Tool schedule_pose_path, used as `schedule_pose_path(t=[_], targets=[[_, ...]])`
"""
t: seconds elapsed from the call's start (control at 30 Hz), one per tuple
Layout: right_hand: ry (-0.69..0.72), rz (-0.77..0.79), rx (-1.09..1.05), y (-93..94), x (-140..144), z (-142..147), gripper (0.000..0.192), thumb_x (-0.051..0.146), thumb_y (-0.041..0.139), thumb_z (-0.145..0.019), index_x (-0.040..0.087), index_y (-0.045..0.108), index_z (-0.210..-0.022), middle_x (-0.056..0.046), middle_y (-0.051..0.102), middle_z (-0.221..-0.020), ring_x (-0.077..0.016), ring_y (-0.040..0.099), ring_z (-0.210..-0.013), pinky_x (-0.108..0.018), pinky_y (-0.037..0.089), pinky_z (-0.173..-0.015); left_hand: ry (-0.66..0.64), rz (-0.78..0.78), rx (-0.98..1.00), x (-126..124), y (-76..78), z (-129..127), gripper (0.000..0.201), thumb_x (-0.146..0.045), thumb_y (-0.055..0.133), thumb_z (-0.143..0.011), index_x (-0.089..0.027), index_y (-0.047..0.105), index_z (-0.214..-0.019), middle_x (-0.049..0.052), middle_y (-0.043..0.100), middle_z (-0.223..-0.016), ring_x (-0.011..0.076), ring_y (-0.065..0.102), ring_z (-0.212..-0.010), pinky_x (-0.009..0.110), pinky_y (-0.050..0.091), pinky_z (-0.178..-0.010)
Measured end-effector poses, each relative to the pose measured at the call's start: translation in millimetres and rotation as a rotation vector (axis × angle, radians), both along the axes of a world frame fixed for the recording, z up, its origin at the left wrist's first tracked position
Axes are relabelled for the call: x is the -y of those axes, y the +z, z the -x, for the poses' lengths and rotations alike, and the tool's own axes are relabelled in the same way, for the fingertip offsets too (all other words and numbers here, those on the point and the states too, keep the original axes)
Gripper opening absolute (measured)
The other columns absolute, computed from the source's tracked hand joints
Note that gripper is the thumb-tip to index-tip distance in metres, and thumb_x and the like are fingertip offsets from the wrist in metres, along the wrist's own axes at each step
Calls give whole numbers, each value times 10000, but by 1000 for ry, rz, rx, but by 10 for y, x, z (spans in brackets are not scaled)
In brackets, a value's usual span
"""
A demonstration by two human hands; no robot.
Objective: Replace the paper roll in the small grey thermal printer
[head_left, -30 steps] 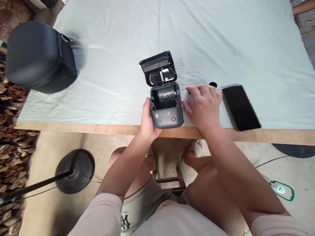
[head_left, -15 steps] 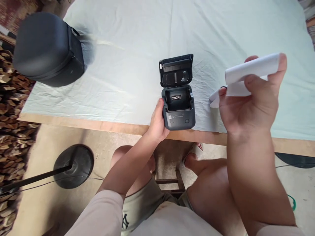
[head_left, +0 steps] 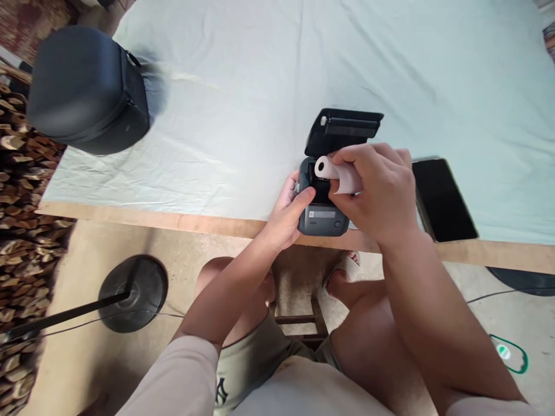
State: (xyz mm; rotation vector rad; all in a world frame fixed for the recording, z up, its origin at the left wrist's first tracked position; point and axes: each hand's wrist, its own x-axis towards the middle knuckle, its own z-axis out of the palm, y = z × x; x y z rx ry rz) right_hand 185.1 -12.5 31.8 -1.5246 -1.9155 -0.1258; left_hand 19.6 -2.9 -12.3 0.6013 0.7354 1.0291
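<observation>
The right hand (head_left: 381,190) holds a white paper roll (head_left: 336,173), fingers (head_left: 359,155) curled around it from above and the thumb beneath, so the roll lies on its side with one round end showing toward the left. The roll sits right over the open bay of a small dark printer (head_left: 323,216), touching or nearly touching its top edge (how far in it has gone cannot be told, since the hand hides that part). The printer's lid (head_left: 344,127) stands raised behind the roll.

The left hand (head_left: 288,211) grips the printer on its left side, thumb pressed across the front corner and fingers wrapped around the far side. The printer stands at the near edge of the counter (head_left: 130,211), which is covered by a pale green cloth (head_left: 243,86).

A black phone (head_left: 444,199) lies flat on the cloth just right of the right hand, screen dark. A dark zipped case (head_left: 87,89) sits well apart at the far left of the cloth. Below the counter, a round black stand base (head_left: 132,292) rests on the floor.
</observation>
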Motion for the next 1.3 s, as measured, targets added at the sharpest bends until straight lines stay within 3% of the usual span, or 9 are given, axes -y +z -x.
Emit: schedule_pose_path(t=[0.17,0.3,0.43,0.67,0.8,0.9,1.03,1.2,1.3], targets=[[20,151,65,-18,-28,-124,207,179,691,-1021,291,763,-1180,-93,872,-1095,-376,810,-1167,-508,537,-953,-53,16,-5,-3,8,-14,693,-609,1074,-830,-293,702,-1322,-19,833,-1128,211,863,-1078,322,709,-949],[138,142,17,11,-32,-169,286,146,639,-1042,287,793,-1237,-89,876,-1372,-319,834,-1188,-449,571,-893,8,29,42,-28,-33,-33,572,-597,1032,-877,-275,732,-1242,-4,858,-1087,278,872,-1271,368,711,-1086],[204,75,16,37,-7,-183,248,128,617,-1054,288,807,-1060,-29,879,-1030,-259,834,-965,-435,554,-887,50,35,86,-65,-80,-21,539,-612,1001,-883,-264,744,-1203,22,874,-1108,329,833,-1406,422,690,-1179],[389,319,-258,217,77,-336,339,188,681,-878,292,822,-1169,-33,910,-1191,-309,861,-1139,-486,660,-963,-29,14,20,-47,-25,28,646,-433,1136,-717,-280,732,-1198,-44,812,-991,168,812,-893,295,646,-821],[211,303,-517,240,113,-369,335,160,624,-871,343,745,-1125,-36,854,-1140,-306,833,-1104,-501,677,-952,-55,9,6,-56,-20,42,665,-385,1120,-691,-295,719,-1213,-60,793,-952,142,778,-827,275,629,-772],[42,132,-627,104,67,-372,394,193,647,-918,386,697,-1258,-63,772,-1419,-316,795,-1291,-504,675,-986,-102,-3,-11,-83,-36,58,720,-310,1111,-648,-302,685,-1229,-90,712,-840,106,682,-719,245,552,-685],[149,148,-686,-125,-55,-410,672,341,669,-955,501,519,-1589,-17,634,-1723,-325,678,-1615,-537,644,-1213,-153,-41,-79,-99,-62,73,782,-239,1096,-609,-307,662,-1256,-109,606,-766,70,528,-635,237,413,-602],[71,61,-655,-233,-115,-386,433,399,512,-1084,410,573,-1512,-99,743,-1323,-334,765,-1407,-514,707,-1042,-106,-63,-110,-45,-78,76,815,-380,1075,-670,-337,696,-1390,-71,617,-805,136,627,-704,312,493,-707],[125,148,-676,-239,-69,-297,377,353,583,-1069,340,619,-1444,-111,765,-1426,-307,759,-1431,-501,690,-1130,-115,-61,-72,-17,-67,70,810,-469,1065,-709,-362,697,-1423,-27,744,-932,293,836,-1020,413,645,-930]])
